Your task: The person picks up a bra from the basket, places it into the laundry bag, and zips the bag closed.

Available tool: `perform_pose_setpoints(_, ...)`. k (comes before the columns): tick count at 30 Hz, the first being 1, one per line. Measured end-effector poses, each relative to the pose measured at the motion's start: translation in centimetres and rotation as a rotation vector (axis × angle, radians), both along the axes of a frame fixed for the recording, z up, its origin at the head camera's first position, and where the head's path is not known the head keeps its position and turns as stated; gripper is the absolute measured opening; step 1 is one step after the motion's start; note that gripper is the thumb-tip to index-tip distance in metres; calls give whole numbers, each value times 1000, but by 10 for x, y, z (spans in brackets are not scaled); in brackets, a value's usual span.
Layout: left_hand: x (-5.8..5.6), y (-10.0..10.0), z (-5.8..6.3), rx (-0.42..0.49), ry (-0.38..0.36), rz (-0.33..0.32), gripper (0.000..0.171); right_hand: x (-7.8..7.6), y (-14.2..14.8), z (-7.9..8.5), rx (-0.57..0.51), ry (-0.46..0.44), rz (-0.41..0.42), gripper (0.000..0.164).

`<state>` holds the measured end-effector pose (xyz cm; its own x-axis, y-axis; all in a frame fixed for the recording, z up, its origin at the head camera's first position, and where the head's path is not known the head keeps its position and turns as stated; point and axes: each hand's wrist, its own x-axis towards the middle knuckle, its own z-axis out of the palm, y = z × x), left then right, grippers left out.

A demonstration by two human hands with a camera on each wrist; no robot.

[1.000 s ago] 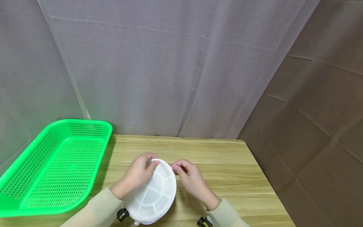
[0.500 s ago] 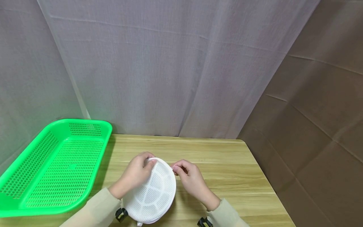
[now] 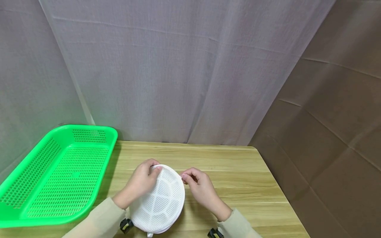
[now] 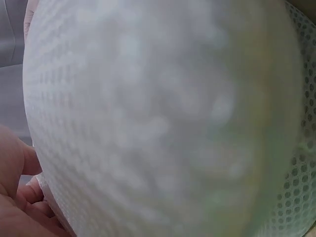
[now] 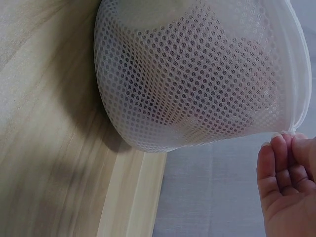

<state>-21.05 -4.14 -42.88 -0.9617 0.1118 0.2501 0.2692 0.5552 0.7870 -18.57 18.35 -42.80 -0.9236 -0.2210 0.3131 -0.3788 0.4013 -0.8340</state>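
A round white mesh laundry bag (image 3: 163, 201) stands on the wooden table in the head view, its ribbed lid facing up. My left hand (image 3: 142, 181) grips its upper left rim, thumb on the lid and fingers over the far side. At the bag's right edge, my right hand (image 3: 200, 187) pinches a small bit at the banded seam, likely the zipper pull, mostly covered by the fingertips. The right wrist view has the right fingers (image 5: 281, 165) at the end of that seam. White mesh (image 4: 148, 108) fills most of the left wrist view, blurred.
A green perforated plastic basket (image 3: 75, 172) sits at the left of the table. Grey cloth (image 3: 166, 72) hangs behind the table, and brown cloth (image 3: 330, 109) along the right. The wooden tabletop (image 3: 226, 162) extends beyond the hands to the back edge.
The bag has turned slightly counterclockwise, its small lower tab shifting right. My left hand has moved a little left and away with the rim. My right hand has stayed almost still.
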Motion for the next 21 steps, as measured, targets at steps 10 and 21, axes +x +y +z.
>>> perform_pose_setpoints(10, -1, -6, 1, 22, 4, 34, 11, 0, 1, 0, 8, -6, -5, 8)
perform_pose_setpoints(21, -1, -10, 1, 26, -9, 35, 11, 0, 2, 0, 20, -3, 4, 7)
